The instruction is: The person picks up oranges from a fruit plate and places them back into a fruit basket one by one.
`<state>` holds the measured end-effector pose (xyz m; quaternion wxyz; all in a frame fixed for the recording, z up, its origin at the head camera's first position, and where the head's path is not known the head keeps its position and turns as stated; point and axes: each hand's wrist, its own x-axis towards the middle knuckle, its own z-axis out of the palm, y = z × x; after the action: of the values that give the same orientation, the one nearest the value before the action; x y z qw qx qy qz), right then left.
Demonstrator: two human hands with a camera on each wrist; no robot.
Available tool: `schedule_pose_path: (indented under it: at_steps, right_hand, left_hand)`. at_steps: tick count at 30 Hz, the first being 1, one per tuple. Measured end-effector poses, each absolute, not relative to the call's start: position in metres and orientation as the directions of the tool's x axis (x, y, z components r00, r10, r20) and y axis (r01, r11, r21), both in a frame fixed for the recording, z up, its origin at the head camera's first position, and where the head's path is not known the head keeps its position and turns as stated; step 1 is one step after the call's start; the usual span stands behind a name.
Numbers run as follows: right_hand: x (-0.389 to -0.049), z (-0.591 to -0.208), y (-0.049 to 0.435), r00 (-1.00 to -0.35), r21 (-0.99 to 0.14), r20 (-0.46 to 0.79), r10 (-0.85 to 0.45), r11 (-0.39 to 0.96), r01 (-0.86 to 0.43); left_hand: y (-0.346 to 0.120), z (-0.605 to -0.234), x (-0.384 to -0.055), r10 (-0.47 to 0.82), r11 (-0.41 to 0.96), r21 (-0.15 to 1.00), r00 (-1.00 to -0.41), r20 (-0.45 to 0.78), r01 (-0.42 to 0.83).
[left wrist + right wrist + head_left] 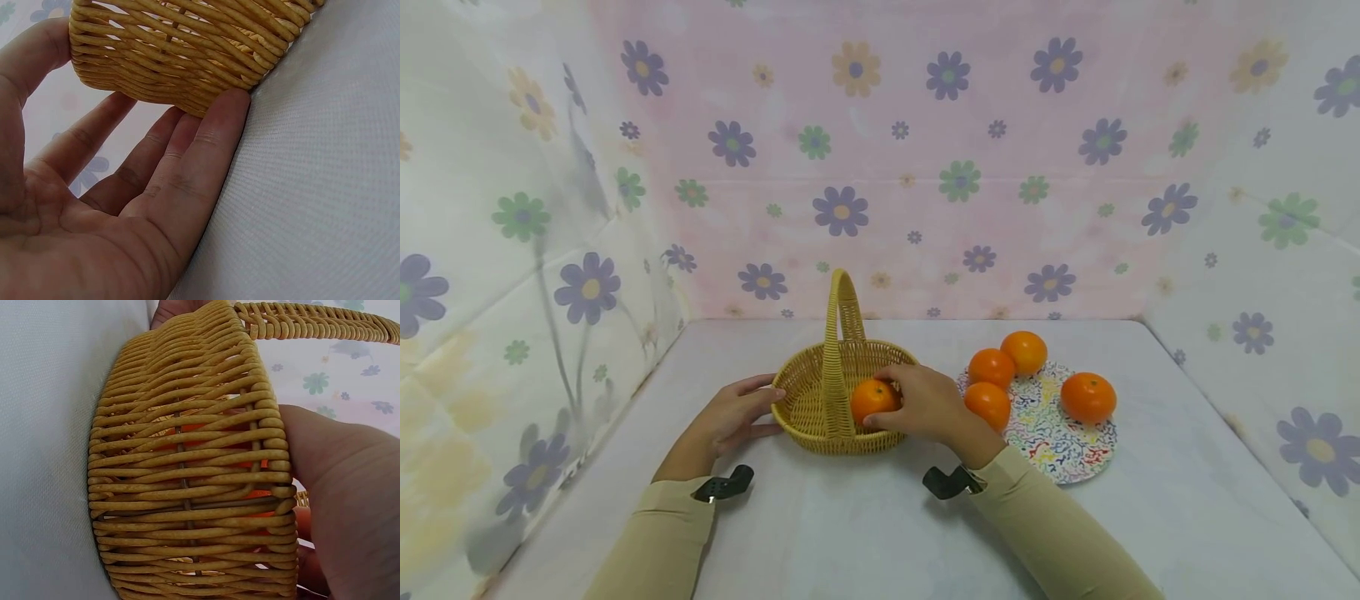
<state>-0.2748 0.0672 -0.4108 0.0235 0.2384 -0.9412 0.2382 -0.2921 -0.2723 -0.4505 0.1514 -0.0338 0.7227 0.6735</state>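
Observation:
A yellow-brown wicker basket [808,440] with a tall arched handle stands on the table. My left hand [741,415] is at its left end, the thumb over the rim and the long fingers against the outer wall; the left wrist view shows these fingers reaching low on the weave [169,56]. With my right hand [928,404] over the basket's right rim, I hold an orange [872,400] inside, thumb on its near side and fingers on its far side. In the right wrist view the basket wall [187,462] covers most of this orange, its colour showing through gaps.
Right of the basket lies a round plate [1060,446] with a multicoloured squiggle pattern. Three oranges [991,368] cluster at its left and back edge, and another orange [1088,398] sits on its right side. Flowered cloth [895,150] walls the table at the back and sides.

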Motion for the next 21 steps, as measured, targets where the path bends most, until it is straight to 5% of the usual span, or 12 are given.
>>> schedule_pose_path:
  at_steps: [21]
  right_hand:
    - [-0.2744, -0.4084, 0.0679, -0.878, -0.46, 0.153, -0.454, 0.753, -0.47]
  left_hand:
    - [-0.2733, -0.4497, -0.291, 0.152, 0.085, 0.964, -0.953, -0.263, -0.253]
